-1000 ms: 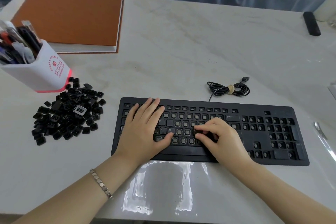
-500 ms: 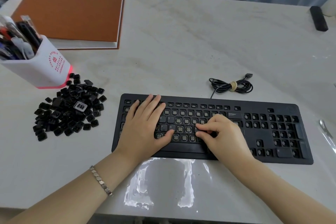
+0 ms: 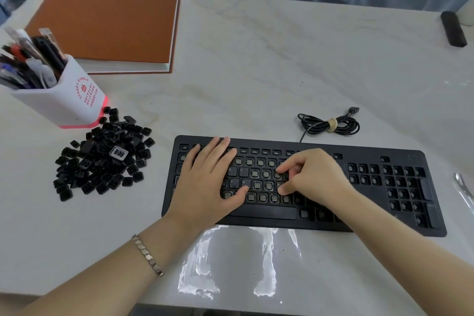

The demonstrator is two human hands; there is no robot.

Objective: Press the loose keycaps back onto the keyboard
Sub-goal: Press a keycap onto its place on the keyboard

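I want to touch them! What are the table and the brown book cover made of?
The table looks like polished marble or imitation: pale, grey veins, glossy glare. The brown book cover looks like matte leather or cloth, without shine; I cannot tell which.

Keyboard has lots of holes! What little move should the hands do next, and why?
Probably the right hand should push down on the K cap between its fingertips, to click it home. The left hand lies flat on the keyboard, holding nothing. Many sockets are bare, so the pile comes after.
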